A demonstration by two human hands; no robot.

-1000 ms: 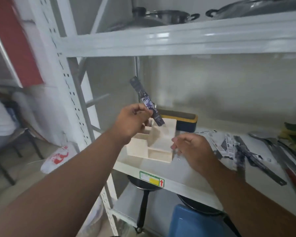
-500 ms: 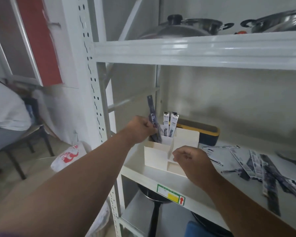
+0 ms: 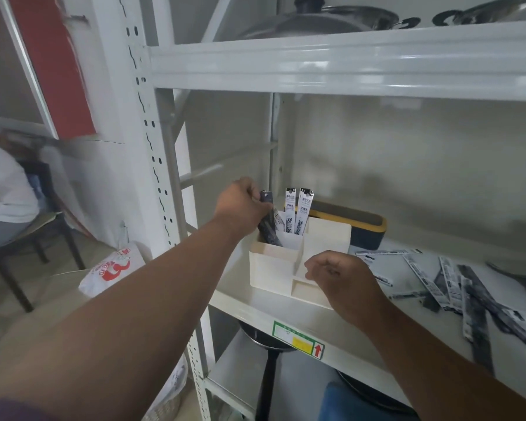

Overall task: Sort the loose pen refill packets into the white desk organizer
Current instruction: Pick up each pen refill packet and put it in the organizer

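Note:
The white desk organizer [image 3: 272, 268] stands at the left end of the middle shelf. My left hand [image 3: 242, 205] grips a dark refill packet [image 3: 268, 229] whose lower end sits inside the organizer's back-left compartment. Two white refill packets [image 3: 298, 212] stand upright in the same compartment, right of the dark one. My right hand [image 3: 340, 278] is loosely curled over the organizer's front right corner and holds nothing. Several loose refill packets [image 3: 447, 281] lie scattered on the shelf to the right.
A dark box with a yellow rim [image 3: 365, 226] sits behind the organizer. Steel pots [image 3: 340, 16] rest on the shelf above, pans [image 3: 268, 341] on the shelf below. A white shelf post [image 3: 152, 183] rises at left. Beside it, a plastic bag [image 3: 113, 268] and a seated person [image 3: 3, 192].
My left hand has lowered the dark packet from above the organizer into the back-left compartment. The view has shifted, so the shelf appears further right and lower.

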